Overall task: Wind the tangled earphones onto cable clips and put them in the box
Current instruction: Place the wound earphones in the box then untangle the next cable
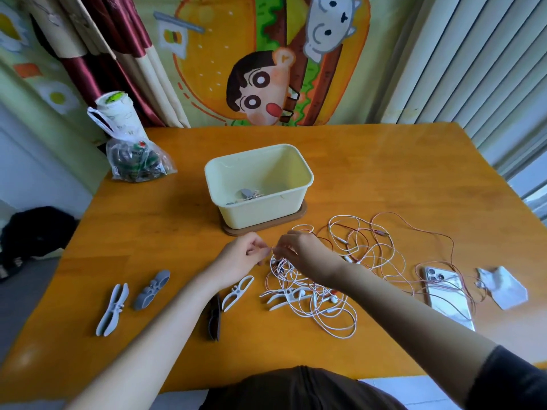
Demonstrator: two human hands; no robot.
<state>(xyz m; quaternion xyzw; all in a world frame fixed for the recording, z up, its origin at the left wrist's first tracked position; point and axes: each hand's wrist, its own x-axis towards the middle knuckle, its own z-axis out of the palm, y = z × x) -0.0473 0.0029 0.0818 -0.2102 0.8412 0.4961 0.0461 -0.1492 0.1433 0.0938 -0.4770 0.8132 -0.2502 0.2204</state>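
Earphones lay tangled on the worktop by the box; left hand and right hand pinched one strand, presumably teasing it loose, cable clips within reach.

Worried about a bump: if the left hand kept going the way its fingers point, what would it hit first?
Probably the right hand, just across the cable that both pinch; the left hand points straight at it.
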